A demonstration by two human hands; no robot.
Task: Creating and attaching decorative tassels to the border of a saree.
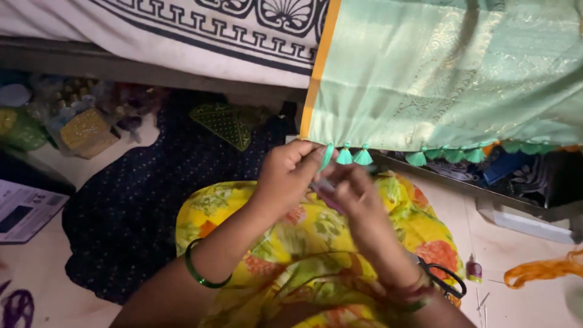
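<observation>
A pale green silk cloth (443,73) with an orange border strip hangs down from a bed edge, and a row of small green tassels (362,157) lines its lower hem. My left hand (288,173) pinches a green tassel (327,157) at the cloth's lower left corner. My right hand (352,197), blurred, sits just below and right of it, fingers closed on a thin light-coloured tool or thread that I cannot make out. Both hands hover over my lap, which is covered in yellow floral fabric (303,243).
Black-handled scissors (446,279) lie on the floor by my right forearm, with a small bottle (474,269) and an orange cloth strip (543,270) further right. A dark dotted cloth (133,206) lies left. Boxes and clutter (85,130) sit under the bed. A white patterned sheet (200,30) covers the bed.
</observation>
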